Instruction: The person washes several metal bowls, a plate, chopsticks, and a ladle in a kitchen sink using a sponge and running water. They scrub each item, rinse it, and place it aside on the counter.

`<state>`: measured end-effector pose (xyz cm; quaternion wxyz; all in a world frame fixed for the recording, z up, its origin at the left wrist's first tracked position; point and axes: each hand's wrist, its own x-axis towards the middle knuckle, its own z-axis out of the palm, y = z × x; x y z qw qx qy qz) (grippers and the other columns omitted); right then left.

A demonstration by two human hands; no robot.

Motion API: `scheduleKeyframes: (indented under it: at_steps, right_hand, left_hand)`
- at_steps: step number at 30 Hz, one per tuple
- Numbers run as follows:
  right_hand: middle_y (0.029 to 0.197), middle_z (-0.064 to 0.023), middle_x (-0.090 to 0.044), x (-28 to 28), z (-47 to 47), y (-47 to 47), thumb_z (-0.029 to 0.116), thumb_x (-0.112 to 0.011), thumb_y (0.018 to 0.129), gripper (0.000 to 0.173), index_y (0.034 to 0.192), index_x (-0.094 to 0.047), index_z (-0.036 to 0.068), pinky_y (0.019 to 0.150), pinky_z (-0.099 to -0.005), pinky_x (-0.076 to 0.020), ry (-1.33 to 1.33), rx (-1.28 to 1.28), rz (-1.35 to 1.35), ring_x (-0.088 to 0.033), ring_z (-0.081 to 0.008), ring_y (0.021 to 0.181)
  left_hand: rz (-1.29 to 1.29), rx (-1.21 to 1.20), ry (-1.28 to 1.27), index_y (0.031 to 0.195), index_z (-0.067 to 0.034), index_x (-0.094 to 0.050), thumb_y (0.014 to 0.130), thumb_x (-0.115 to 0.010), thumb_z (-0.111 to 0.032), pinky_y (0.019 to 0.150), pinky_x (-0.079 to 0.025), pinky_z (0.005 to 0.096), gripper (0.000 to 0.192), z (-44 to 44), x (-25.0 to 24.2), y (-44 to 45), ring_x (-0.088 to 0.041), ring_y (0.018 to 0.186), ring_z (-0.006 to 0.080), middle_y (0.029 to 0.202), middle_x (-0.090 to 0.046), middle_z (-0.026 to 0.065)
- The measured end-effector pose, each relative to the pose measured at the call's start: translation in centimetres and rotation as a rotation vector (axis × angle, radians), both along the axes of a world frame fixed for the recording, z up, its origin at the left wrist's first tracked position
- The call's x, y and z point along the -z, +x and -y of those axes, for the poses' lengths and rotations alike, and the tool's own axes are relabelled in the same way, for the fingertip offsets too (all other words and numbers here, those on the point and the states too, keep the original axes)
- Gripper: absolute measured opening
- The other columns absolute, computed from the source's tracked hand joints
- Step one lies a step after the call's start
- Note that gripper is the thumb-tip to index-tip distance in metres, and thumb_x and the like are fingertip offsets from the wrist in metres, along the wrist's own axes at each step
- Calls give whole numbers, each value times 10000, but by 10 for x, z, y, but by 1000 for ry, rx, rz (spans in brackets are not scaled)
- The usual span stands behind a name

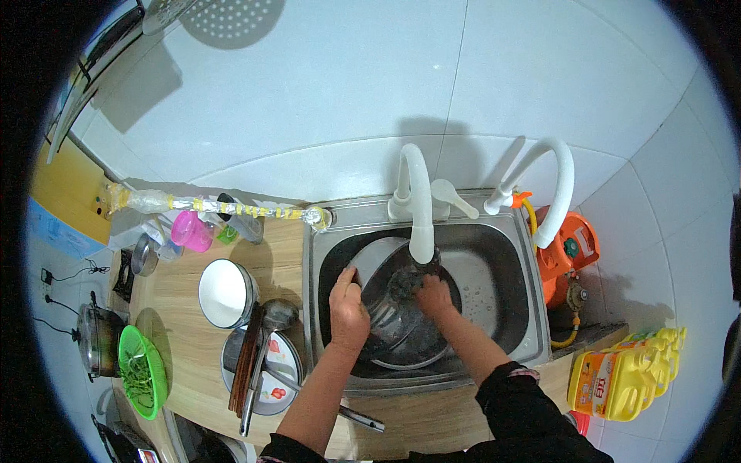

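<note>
A dark metal pan or wok (405, 335) lies tilted in the stainless steel sink (428, 376), over a round metal basin or lid (379, 254) that shows at its edge. My left hand (349, 312) grips the pan's left rim. Inside the pan, under the white faucet (422, 243), my right hand (434, 295) presses on a dark mesh scourer (404, 283); its fingertips are partly hidden. Whether water is running is hard to tell.
Left of the sink are stacked white bowls (223, 294), plates (281, 399) with chopsticks (246, 364) and ladles (281, 315) on top, and a green basket (153, 370) of greens. Right are an orange gas cylinder (556, 254) and yellow jugs (625, 382).
</note>
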<state>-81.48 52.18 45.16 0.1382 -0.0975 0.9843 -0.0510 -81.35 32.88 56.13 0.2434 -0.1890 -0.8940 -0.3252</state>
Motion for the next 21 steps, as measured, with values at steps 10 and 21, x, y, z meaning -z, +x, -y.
scheduleKeyframes:
  at_steps: [10, 21]
  right_hand:
    - [896, -174, -569, -13, 112, -16, 72, -529, 720, 264, 984, -538, 81, 705, -419, -453, -391, -309, -96, -556, -338, 782]
    - [979, -187, -558, 44, 44, 9, 319, -525, 796, 516, 1204, -335, 66, 803, -418, -423, -162, 159, 421, -546, -310, 943]
  left_hand:
    - [199, -133, -183, 734, -38, -437, 741, -521, -88, 459, -448, 407, 98, 1, -3, 5, -534, 554, 355, 706, -490, 156]
    - [220, -118, -263, 730, -40, -451, 756, -549, -130, 448, -466, 366, 135, -8, 7, 12, -561, 548, 316, 696, -526, 153]
